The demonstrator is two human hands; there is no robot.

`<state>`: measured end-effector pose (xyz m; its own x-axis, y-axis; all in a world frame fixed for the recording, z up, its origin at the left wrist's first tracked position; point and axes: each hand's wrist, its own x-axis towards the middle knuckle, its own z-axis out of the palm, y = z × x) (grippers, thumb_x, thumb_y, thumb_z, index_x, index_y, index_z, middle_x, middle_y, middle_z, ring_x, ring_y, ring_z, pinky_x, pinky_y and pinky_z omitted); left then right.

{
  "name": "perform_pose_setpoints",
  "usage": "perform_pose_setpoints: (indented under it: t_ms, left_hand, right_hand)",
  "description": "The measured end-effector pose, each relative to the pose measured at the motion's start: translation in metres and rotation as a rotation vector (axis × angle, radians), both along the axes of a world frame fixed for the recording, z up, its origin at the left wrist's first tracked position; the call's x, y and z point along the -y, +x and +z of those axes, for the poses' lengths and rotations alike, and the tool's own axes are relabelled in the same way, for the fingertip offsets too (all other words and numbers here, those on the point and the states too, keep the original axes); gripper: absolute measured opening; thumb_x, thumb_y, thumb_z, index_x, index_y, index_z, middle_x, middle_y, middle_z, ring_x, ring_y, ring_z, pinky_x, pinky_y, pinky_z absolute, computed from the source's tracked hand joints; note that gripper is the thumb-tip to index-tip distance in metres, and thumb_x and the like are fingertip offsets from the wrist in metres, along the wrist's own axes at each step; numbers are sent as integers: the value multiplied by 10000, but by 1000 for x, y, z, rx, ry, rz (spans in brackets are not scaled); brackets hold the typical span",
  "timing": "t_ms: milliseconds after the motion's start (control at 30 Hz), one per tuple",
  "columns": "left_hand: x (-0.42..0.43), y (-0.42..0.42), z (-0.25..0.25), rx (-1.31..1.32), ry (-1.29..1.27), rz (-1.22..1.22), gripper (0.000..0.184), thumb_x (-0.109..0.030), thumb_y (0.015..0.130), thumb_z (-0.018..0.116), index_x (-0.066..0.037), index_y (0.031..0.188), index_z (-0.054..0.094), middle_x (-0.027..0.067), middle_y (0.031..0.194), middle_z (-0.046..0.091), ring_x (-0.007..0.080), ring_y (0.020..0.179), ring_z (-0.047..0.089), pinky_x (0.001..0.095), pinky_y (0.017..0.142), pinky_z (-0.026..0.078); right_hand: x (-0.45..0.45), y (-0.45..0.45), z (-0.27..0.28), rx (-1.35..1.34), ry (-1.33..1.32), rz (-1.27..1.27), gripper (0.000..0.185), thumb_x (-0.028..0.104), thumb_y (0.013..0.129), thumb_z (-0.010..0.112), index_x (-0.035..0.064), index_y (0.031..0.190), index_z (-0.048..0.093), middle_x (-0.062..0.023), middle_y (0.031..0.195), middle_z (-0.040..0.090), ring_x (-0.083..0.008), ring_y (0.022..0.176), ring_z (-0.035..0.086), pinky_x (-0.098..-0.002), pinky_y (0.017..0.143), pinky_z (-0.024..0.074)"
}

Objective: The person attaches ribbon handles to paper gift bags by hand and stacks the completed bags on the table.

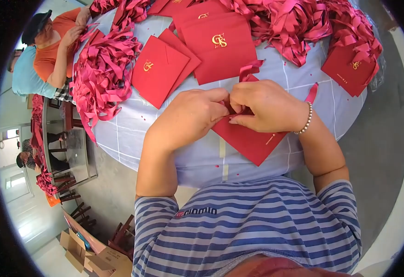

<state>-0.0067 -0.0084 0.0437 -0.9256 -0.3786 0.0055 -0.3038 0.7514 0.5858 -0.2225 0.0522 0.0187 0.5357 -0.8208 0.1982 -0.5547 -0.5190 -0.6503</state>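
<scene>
My left hand [188,115] and my right hand [269,106] meet above a red paper envelope or bag [255,145] that lies at an angle near the table's front edge. Both have their fingers pinched on a dark red ribbon [250,69], one end of which sticks up behind my right hand. Another ribbon end shows beside my right wrist, which wears a beaded bracelet [309,117]. The fingers partly hide where ribbon and envelope meet. Just beyond my hands lie flat red envelopes [158,69] with gold lettering, and a stack of more [220,46].
Heaps of red ribbon lie at the left [105,74] and back right [294,23] of the cloth-covered table [192,159]. A ribbon-topped envelope [345,71] is at the right. Another person [56,46] works at the far left. Cardboard boxes [102,261] stand on the floor.
</scene>
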Motion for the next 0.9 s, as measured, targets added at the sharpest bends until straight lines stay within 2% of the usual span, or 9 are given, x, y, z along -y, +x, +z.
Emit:
perform_pose_setpoints:
  t_ms: [200, 333, 500, 567, 700, 767, 800, 833, 900]
  left_hand:
    - [7, 3, -1, -157, 182, -52, 102, 7, 798, 653, 20, 900, 651, 111, 977, 606, 287, 852, 625, 357, 727, 504]
    - [6, 6, -5, -208, 237, -80, 104, 17, 800, 659, 25, 903, 647, 108, 958, 595, 271, 836, 621, 345, 725, 500]
    - [26, 29, -10, -39, -14, 115, 141, 11, 777, 680, 23, 917, 667, 121, 914, 594, 281, 804, 626, 348, 702, 499]
    - [29, 40, -16, 157, -191, 297, 227, -11, 749, 688, -3, 976, 698, 128, 909, 631, 307, 791, 631, 367, 713, 504]
    - [20, 32, -17, 25, -358, 503, 217, -50, 756, 683, -36, 971, 710, 114, 913, 654, 321, 815, 639, 408, 698, 505]
    - [12, 13, -6, -257, -227, 612, 232, -75, 798, 681, -31, 1025, 697, 116, 921, 657, 318, 771, 649, 399, 687, 512]
    - [10, 7, -10, -261, -171, 548, 217, -82, 815, 676, -24, 1023, 697, 124, 916, 656, 316, 759, 654, 397, 685, 514]
    - [7, 2, -16, -266, -117, 484, 204, -89, 831, 671, -18, 1020, 696, 131, 912, 654, 313, 748, 659, 394, 683, 516]
    - [2, -9, -32, -250, -34, 426, 222, -112, 838, 675, -26, 1040, 702, 148, 909, 664, 314, 781, 667, 399, 693, 519]
  right_hand:
    - [4, -5, -3, 202, -45, 72, 216, 154, 756, 816, 15, 797, 656, -81, 768, 542, -231, 648, 538, -338, 569, 427]
    - [8, -7, -6, 293, 128, 178, 233, 170, 752, 843, 9, 791, 680, -43, 750, 513, -158, 643, 488, -299, 550, 378]
    - [5, -11, 6, 286, 131, 110, 252, 166, 728, 862, 12, 804, 677, -12, 780, 485, -127, 631, 444, -282, 541, 354]
    - [4, -10, 1, 137, 64, -11, 299, 151, 734, 852, 17, 938, 679, -30, 853, 529, -130, 648, 467, -266, 571, 404]
    - [3, -2, -4, 227, 141, -82, 372, 109, 758, 820, 22, 1079, 652, -61, 958, 591, -124, 712, 539, -255, 629, 466]
    - [9, -3, -8, 359, 19, -108, 323, 114, 795, 772, 9, 1074, 647, -121, 949, 613, -172, 717, 619, -299, 655, 517]
    - [11, -10, -8, 311, 5, -140, 236, 120, 818, 754, 0, 999, 660, -115, 865, 630, -162, 657, 599, -295, 612, 497]
    - [12, -15, -7, 309, 4, -141, 236, 120, 818, 754, 0, 999, 660, -115, 865, 630, -162, 657, 599, -295, 612, 497]
    - [12, -24, -2, 219, 115, -275, 164, 132, 831, 744, 3, 899, 668, -101, 731, 623, -171, 597, 591, -304, 565, 469]
